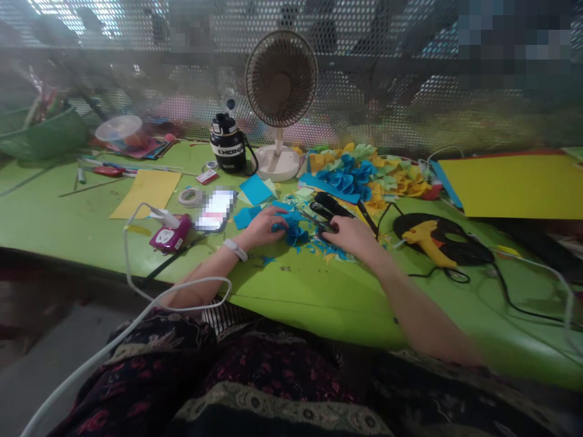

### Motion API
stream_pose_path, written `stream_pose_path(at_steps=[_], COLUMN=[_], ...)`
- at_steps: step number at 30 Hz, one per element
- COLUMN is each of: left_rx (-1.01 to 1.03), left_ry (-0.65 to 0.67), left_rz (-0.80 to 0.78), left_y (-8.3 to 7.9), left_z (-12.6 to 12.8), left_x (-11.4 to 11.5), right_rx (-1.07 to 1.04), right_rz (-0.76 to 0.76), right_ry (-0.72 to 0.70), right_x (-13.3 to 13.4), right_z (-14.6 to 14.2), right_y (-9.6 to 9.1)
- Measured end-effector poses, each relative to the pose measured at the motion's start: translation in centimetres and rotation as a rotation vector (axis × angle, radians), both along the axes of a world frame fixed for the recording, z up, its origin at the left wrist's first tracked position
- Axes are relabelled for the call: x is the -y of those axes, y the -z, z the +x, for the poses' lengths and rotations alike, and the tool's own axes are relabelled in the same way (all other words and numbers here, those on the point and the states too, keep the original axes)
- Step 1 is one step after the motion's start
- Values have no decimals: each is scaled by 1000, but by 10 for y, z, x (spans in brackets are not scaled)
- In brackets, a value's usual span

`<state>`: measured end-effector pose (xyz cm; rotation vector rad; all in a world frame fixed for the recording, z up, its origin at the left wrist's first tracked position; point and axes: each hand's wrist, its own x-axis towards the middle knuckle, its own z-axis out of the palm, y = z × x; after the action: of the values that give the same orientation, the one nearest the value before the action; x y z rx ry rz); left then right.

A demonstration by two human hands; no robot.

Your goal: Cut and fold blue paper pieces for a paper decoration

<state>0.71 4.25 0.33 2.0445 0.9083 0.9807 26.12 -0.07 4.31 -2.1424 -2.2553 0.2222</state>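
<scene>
My left hand (266,223), with a pale band on its wrist, curls its fingers round a piece of blue paper (281,223) low over the table. Right beside it lies a crumpled blue paper flower (297,233). In my right hand (348,233) is a pair of scissors (314,222), gripped at the dark handles, with the blades pointing left toward the blue paper. A black stapler (331,205) lies just behind the scissors. Blue, yellow and pale green paper scraps (334,250) are strewn under and between both hands. Flat blue paper squares (255,190) lie behind my left hand.
Behind stand a fan (281,79) and a black bottle (228,145). Paper flowers (350,176) are heaped at the back. On the right rests a yellow glue gun (428,240) with its cord. A phone (215,209), tape roll (190,196) and purple adapter (170,235) lie left.
</scene>
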Motion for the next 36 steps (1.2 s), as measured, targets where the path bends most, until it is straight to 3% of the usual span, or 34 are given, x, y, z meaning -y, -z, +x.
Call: stream_pose_path(at_steps=[3, 8, 15, 18, 20, 23, 26, 31, 36], left_rx=[141, 46, 146, 151, 132, 87, 47, -34, -62], left_ry=[-11, -77, -218, -170, -120, -28, 83, 200, 241], left_rz=[-156, -24, 86, 129, 171, 274, 384, 430, 509], left_y=[-5, -7, -11, -14, -15, -15, -14, -16, -20], left_z=[2, -4, -4, 0, 2, 5, 7, 10, 9], left_x=[2, 2, 12, 19, 23, 28, 31, 39, 42], right_rx=[-2, 27, -44, -120, -246, -645, -983, -1109, -1143], right_rz=[25, 15, -63, -79, -2, 82, 0, -72, 13], right_ry=[-7, 16, 2, -27, -19, -57, -138, -196, -186], right_x=[0, 0, -5, -5, -2, 6, 19, 31, 30], right_z=[0, 1, 13, 18, 16, 3, -14, -30, -30], right_y=[3, 1, -1, -6, -10, -15, -16, -14, -12])
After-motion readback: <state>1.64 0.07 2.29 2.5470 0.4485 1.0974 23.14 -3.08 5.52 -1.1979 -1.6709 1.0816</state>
